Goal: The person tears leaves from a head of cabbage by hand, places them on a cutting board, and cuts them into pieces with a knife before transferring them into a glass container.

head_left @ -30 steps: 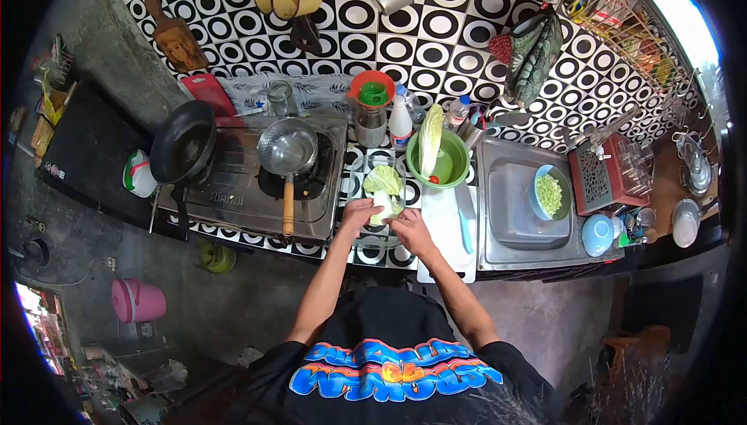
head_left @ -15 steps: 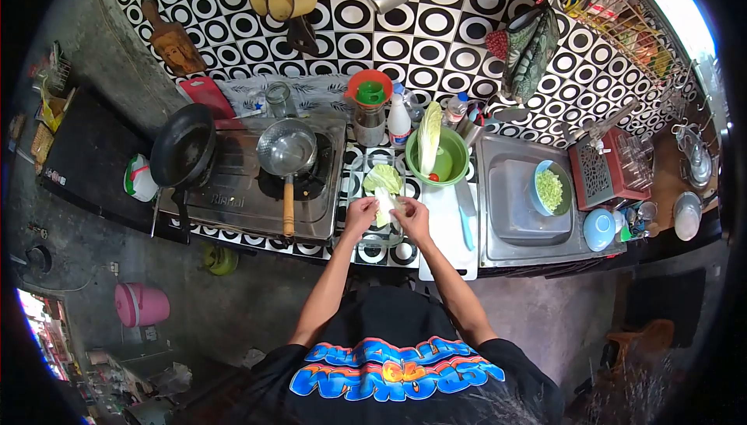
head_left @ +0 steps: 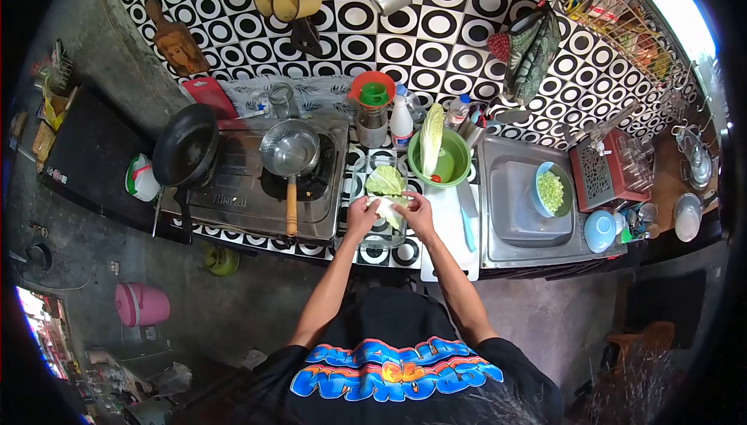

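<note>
My left hand (head_left: 362, 216) and my right hand (head_left: 418, 213) pinch the two sides of a napa cabbage leaf (head_left: 388, 208), its pale stem part showing between the fingers. Just beyond them, another light-green cabbage piece (head_left: 385, 180) lies in a clear glass dish (head_left: 372, 240) on the tiled counter. Behind and to the right, a green bowl (head_left: 461, 162) has a tall piece of napa cabbage (head_left: 431, 138) leaning in it, with a small red tomato (head_left: 435, 179) near its front. A knife (head_left: 468, 226) with a light-blue handle rests on the white cutting board (head_left: 447, 246).
On the left, a gas stove (head_left: 237, 211) bears a saucepan (head_left: 289, 149) and a black frying pan (head_left: 185, 145). At right, the sink (head_left: 498, 250) holds a blue bowl (head_left: 537, 191) of chopped greens. A white bottle (head_left: 401, 121) and an orange funnel (head_left: 359, 82) stand behind the dish.
Both hands keep hold of the leaf. Its white stem part, raised before, now sits lower and tilted between the fingers. The view has shifted slightly.
</note>
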The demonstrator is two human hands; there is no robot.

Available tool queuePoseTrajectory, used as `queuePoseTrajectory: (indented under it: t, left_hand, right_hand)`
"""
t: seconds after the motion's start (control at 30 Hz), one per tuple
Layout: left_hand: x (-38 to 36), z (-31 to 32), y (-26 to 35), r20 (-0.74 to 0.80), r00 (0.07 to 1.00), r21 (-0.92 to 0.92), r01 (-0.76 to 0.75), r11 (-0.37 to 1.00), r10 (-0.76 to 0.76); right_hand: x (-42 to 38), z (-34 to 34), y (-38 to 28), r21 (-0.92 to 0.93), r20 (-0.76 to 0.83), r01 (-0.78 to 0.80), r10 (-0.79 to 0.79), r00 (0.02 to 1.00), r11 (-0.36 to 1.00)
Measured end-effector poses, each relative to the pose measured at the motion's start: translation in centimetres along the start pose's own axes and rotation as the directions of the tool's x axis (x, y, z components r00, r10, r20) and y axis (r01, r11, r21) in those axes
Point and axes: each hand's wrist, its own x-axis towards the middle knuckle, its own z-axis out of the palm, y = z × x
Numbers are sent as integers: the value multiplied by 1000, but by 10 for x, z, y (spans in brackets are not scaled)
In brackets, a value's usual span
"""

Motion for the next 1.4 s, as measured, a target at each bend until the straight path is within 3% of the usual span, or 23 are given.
queuePoseTrajectory:
  t: [0.1,0.23,0.27,0.37,0.53,0.67,0.77,0.8,0.9,0.93,1.03,1.07,1.17,1.2,1.3,1.33,1.4]
  left_hand:
    - [3,2,-9,13,998,-52,-68,996,68]
    - [7,-22,-20,-62,963,368,-222,903,262]
    - [7,-26,-23,-99,959,349,-217,912,266]
    - [1,-26,-15,-83,957,411,-220,885,277]
    - [3,-21,-24,-47,927,425,-318,848,371]
    - [-7,-18,-16,-20,940,427,-299,853,340]
    - [-10,-23,-14,35,941,442,-317,839,337]
    - [-11,-26,-9,84,947,443,-316,839,312]
    - [-16,-29,1,195,892,609,-436,662,408]
    - [-16,-28,1,178,888,635,-433,639,425]
    - [-12,-22,8,132,917,719,-349,601,375]
    - [-12,-19,11,83,931,677,-314,666,354]
    - [-5,-10,7,-10,958,557,-232,797,286]
    - [0,-10,-1,14,953,566,-256,784,302]
    - [6,-4,-15,-22,943,528,-272,805,333]
    - [4,-3,-14,0,927,545,-314,777,374]
    - [3,-2,-10,-29,962,587,-203,784,271]
  right_hand:
    - [-7,7,0,-45,-2,37,-37,999,998]
    - [-9,-5,-5,-334,-55,-30,12,998,942]
    - [-5,-7,11,-307,-69,64,-89,994,949]
    - [-7,-13,23,-590,-21,301,-387,922,749]
    - [-20,1,11,-779,102,322,-398,912,538]
    - [-16,11,23,-853,208,336,-331,920,399]
    - [-8,15,37,-761,154,281,-257,954,585]
    - [-2,12,33,-685,187,345,-303,934,641]
    - [3,-1,25,-559,180,130,-33,983,819]
    - [5,-2,24,-437,228,305,-224,947,846]
    - [12,-10,22,-413,220,148,-59,974,899]
    - [15,-11,22,-337,243,123,-40,969,933]
    - [3,-1,4,-220,34,49,-43,999,974]
    - [0,2,6,-165,4,115,-116,993,980]
    - [-5,7,16,-55,-41,79,-81,996,995]
    - [-6,7,17,-93,-79,52,-59,995,994]
    - [-8,9,12,97,-124,-30,42,991,995]
